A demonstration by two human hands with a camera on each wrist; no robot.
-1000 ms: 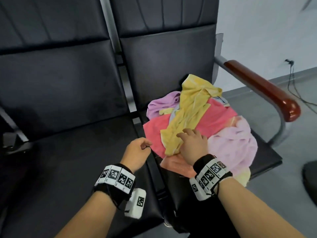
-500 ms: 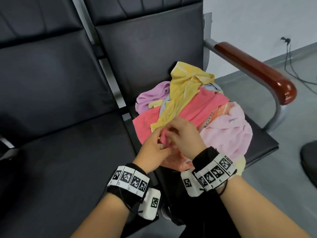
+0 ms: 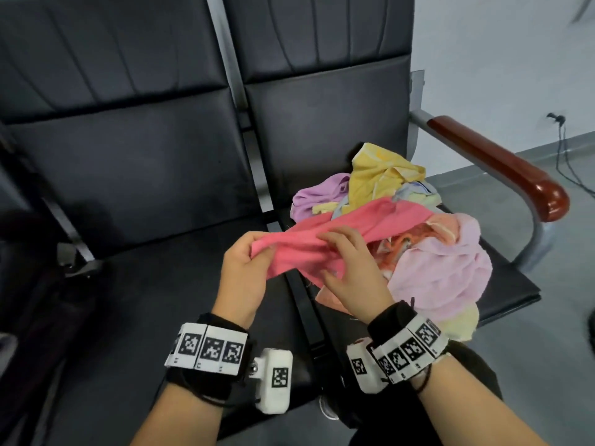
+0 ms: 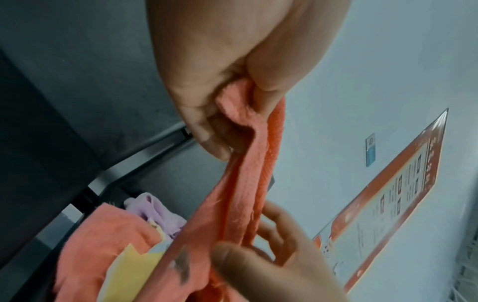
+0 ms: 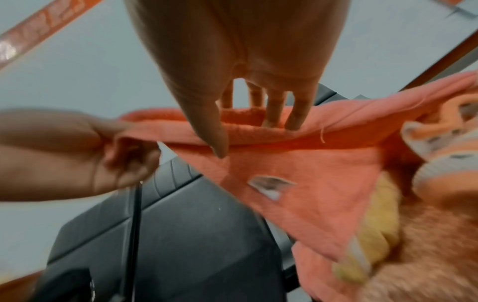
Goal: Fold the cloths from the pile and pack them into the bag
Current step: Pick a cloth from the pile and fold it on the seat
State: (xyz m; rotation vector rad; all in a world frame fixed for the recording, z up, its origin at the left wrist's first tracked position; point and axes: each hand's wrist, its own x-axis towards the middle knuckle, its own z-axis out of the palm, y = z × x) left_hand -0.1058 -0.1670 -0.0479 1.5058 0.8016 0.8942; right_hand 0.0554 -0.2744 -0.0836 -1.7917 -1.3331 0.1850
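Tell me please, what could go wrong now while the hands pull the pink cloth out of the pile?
1. The pink cloth still runs under the yellow cloth, so pulling may drag that along or tumble the pile.
2. The pile overhangs the seat's front edge; cloths could slip to the floor.
3. The left hand pinches only a bunched end, which may slip.

Two black padded seats [image 3: 154, 175] w/ grey metal frame [image 3: 225, 59] btwn them, red-brown wooden armrest [image 3: 502, 169] at right. Pale wall [image 3: 502, 53], grey floor [image 3: 547, 317]. Black cable [image 3: 561, 146] hangs from a wall socket. Orange-framed notice [image 4: 383, 200] on wall (text illegible).
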